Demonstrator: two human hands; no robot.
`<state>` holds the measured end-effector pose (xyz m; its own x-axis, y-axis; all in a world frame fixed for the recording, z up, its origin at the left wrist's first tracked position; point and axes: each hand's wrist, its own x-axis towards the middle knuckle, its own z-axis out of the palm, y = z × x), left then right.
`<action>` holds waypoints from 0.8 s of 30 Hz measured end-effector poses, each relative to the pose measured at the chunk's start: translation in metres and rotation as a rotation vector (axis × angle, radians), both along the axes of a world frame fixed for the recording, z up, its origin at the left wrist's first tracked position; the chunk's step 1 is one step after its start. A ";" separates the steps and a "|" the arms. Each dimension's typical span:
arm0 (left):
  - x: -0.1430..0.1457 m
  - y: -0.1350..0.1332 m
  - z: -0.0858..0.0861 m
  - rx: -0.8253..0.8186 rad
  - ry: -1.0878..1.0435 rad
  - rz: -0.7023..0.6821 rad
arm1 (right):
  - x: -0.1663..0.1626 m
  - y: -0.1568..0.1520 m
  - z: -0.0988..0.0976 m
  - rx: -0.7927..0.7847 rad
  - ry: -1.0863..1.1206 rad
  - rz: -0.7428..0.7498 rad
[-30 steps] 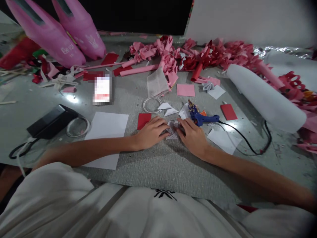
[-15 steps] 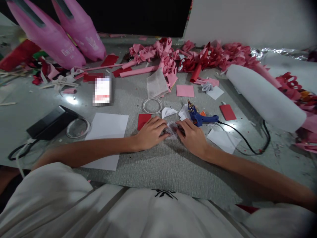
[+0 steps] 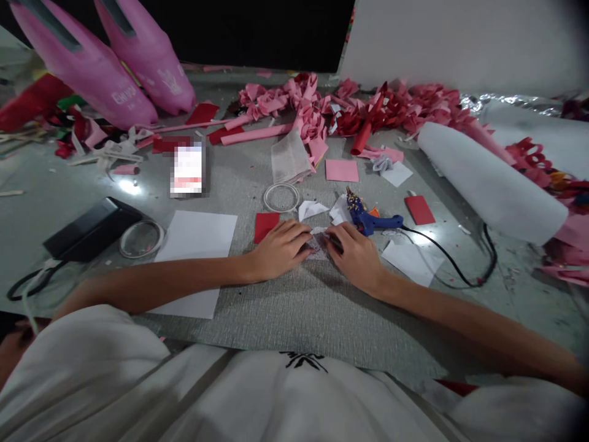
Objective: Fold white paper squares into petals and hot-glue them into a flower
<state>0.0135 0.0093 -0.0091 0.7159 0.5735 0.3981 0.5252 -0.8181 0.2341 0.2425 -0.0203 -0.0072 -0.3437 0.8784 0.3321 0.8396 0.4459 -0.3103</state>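
Observation:
Between my hands lies a small whitish, finely patterned piece of paper (image 3: 317, 248) on the grey table. My left hand (image 3: 283, 250) grips its left side, thumb and fingers bent round the edge. At the right side, my right hand (image 3: 356, 256) pinches the paper with curled fingers. The fingers partly cover the sheet. A red paper square (image 3: 266, 227) lies beside my left hand. Just beyond my right hand rests a blue glue gun (image 3: 380, 221), its tip pointing away. Folded white paper scraps (image 3: 311, 209) lie just past my fingertips.
A white sheet (image 3: 197, 236) lies partly under my left forearm. Farther left are a tape roll (image 3: 142, 238), a black box (image 3: 94, 228) and a pixelated phone-like screen (image 3: 188, 170). Pink paper flowers (image 3: 310, 116), a white roll (image 3: 492, 181) and pink bottles (image 3: 168, 77) line the back.
The view has shifted slightly. My right fingers have moved a little at the paper's upper edge, and both hands stay on the patterned paper.

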 end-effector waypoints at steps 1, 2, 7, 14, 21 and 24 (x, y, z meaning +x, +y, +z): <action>0.000 0.000 0.000 -0.006 0.001 0.003 | 0.000 0.000 0.001 0.007 -0.007 -0.010; 0.000 0.000 0.000 -0.011 0.002 0.006 | 0.000 0.000 0.001 0.015 -0.018 -0.022; -0.001 -0.001 -0.001 0.019 0.000 0.019 | 0.000 0.000 0.002 0.018 -0.027 -0.034; -0.001 0.000 -0.002 0.009 0.027 0.029 | 0.000 0.001 0.000 0.011 0.028 0.000; -0.001 -0.002 -0.002 0.007 0.007 0.032 | 0.002 0.001 0.001 -0.027 0.020 0.052; 0.000 -0.002 -0.001 -0.018 0.000 0.022 | 0.003 0.002 0.000 -0.024 0.049 0.099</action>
